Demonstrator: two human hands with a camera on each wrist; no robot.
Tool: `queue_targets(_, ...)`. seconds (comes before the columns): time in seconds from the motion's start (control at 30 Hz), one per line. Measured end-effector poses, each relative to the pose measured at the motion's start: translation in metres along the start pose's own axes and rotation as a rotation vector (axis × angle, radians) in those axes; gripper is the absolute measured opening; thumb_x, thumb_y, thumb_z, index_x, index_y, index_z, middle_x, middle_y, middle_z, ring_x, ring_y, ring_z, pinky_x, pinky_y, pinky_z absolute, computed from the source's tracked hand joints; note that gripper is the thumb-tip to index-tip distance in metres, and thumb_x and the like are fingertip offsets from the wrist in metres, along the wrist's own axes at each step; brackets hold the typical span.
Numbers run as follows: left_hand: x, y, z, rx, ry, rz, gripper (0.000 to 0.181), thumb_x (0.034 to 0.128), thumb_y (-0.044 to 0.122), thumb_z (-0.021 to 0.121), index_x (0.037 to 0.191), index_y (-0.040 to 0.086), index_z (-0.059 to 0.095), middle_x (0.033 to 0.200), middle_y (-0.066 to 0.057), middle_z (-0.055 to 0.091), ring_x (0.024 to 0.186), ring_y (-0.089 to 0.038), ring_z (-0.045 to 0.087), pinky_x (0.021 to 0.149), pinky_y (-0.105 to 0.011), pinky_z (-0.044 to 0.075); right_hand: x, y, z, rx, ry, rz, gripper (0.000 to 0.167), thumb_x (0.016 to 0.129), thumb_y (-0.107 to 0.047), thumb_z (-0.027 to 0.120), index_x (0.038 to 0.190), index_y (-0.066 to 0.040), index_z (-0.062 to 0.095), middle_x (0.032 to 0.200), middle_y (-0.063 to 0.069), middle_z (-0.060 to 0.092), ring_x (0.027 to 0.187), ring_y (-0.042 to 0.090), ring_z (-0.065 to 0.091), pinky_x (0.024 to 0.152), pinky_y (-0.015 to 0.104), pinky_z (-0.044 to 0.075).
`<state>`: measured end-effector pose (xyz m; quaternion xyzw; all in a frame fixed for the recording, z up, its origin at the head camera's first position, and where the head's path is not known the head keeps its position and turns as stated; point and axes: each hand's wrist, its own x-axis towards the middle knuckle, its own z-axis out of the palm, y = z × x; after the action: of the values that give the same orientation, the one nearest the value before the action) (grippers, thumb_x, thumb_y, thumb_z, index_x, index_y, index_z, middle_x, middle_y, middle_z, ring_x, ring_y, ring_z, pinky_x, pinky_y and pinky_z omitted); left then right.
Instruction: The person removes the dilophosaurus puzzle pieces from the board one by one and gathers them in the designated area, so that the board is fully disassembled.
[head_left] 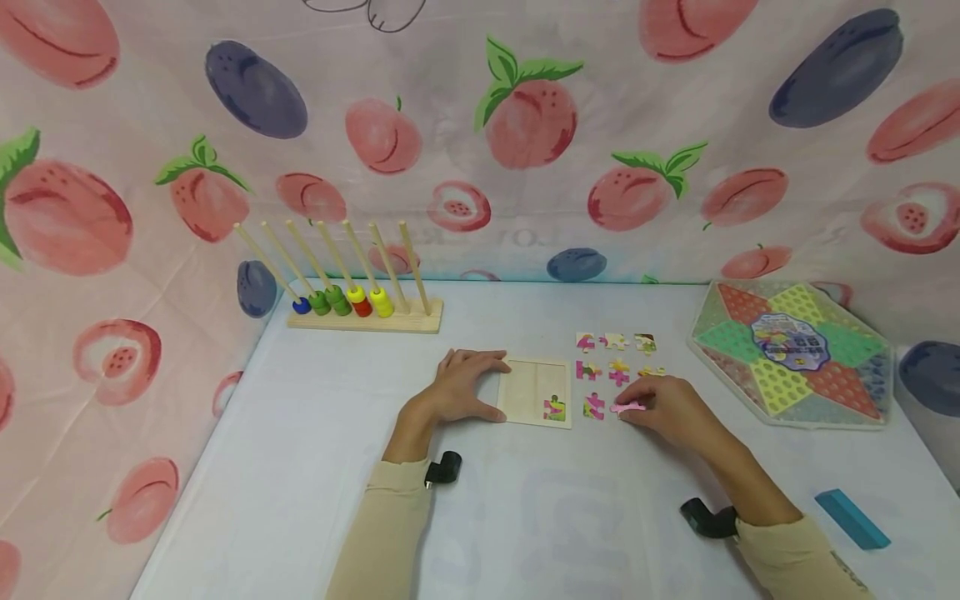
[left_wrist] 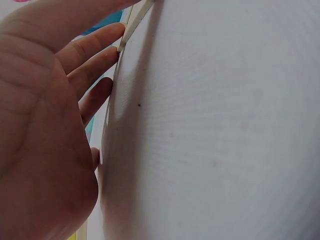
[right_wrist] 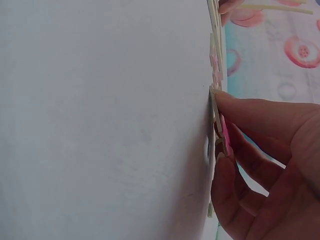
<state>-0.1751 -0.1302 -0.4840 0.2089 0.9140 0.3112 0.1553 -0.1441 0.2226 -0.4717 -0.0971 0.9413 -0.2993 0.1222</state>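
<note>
A shallow wooden puzzle tray (head_left: pixel 522 393) lies on the table with one picture piece (head_left: pixel 554 407) in its lower right corner. My left hand (head_left: pixel 467 387) rests against the tray's left side, index finger at the upper corner and thumb near the lower one. Its extended fingers touch the edge in the left wrist view. To the right of the tray, my right hand (head_left: pixel 671 407) pinches a pink puzzle piece (head_left: pixel 628 407) between thumb and fingers. In the right wrist view that puzzle piece (right_wrist: pixel 225 135) is tilted, seen nearly edge-on. Several loose pieces (head_left: pixel 588 370) lie in rows beside the tray.
A wooden bead counter (head_left: pixel 367 323) with coloured rings stands at the back left. At the right lies a hexagonal star-patterned game board (head_left: pixel 795 350). A blue block (head_left: pixel 852 518) sits near the right forearm. Fruit-printed cloth (head_left: pixel 450 125) hangs behind the table.
</note>
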Motion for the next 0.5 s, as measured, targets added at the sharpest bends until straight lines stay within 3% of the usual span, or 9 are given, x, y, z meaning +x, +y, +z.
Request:
queue_targets(0.23, -0.0002, 0.0002, -0.0009, -0.013, 0.000, 0.007, 0.072, 0.0748, 0.033, 0.091, 0.139, 0.023, 0.060, 0.164, 0.008, 0.040, 0.146, -0.025, 0.033, 0.128, -0.058, 0.003, 0.0001, -0.0004, 0.0008, -0.014, 0.016, -0.015, 0.014, 0.086, -0.020, 0.082, 0.100, -0.017, 0.080, 0.095, 0.001, 0.072, 0.087, 0.017, 0.058, 0.072, 0.022, 0.049)
queue_targets(0.37, 0.0005, -0.0002, -0.0012, -0.006, -0.006, 0.006, 0.072, 0.0751, 0.034, 0.091, 0.140, 0.024, 0.060, 0.165, 0.008, 0.040, 0.146, -0.025, 0.033, 0.128, -0.058, 0.002, 0.0005, -0.0013, 0.0003, -0.033, 0.023, -0.025, 0.014, 0.084, -0.020, 0.084, 0.097, -0.018, 0.081, 0.099, 0.002, 0.075, 0.105, 0.029, 0.064, 0.093, 0.043, 0.056)
queue_targets(0.5, 0.0005, 0.0001, -0.0011, -0.006, -0.004, 0.006, 0.072, 0.0748, 0.034, 0.091, 0.139, 0.023, 0.060, 0.164, 0.008, 0.040, 0.146, -0.025, 0.034, 0.129, -0.058, 0.002, 0.0008, -0.0022, -0.0016, -0.054, 0.028, -0.054, 0.013, 0.083, -0.019, 0.085, 0.095, -0.016, 0.081, 0.101, 0.005, 0.077, 0.127, 0.042, 0.058, 0.109, 0.062, 0.045)
